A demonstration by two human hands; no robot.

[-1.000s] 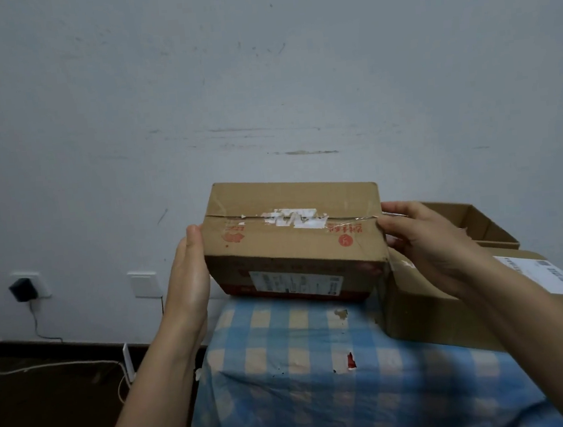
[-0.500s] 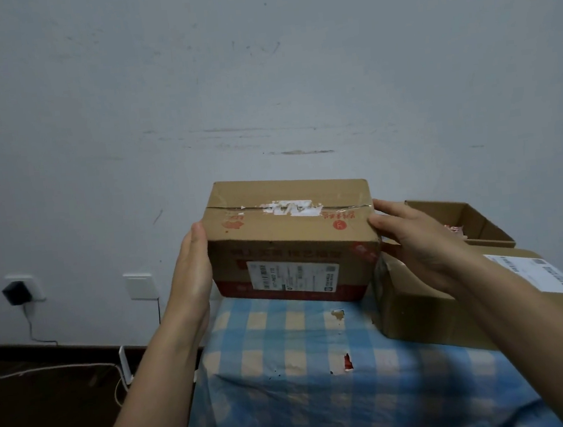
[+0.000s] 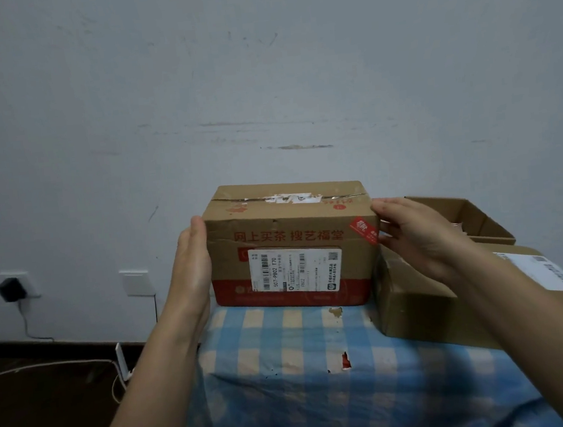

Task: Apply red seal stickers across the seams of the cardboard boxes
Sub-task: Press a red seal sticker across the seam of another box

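A brown cardboard box (image 3: pixel 290 233) with red print and a white shipping label stands on the blue-checked table (image 3: pixel 289 377). Its top seam (image 3: pixel 289 197) runs left to right, with torn white tape remnants and small red seals near both ends. My left hand (image 3: pixel 191 260) lies flat against the box's left side, fingers straight. My right hand (image 3: pixel 408 225) is at the box's upper right corner, fingers loosely extended and touching its edge. No loose sticker shows in either hand.
A second closed cardboard box (image 3: pixel 429 299) with a white label sits at the right, under my right forearm. Behind it stands an open box (image 3: pixel 480 221). Wall sockets (image 3: pixel 13 285) and cables are at the left, beside the dark floor.
The box has tipped down from a tilted, lifted pose until it stands on the table with its front label facing me. Both hands stayed at its sides.
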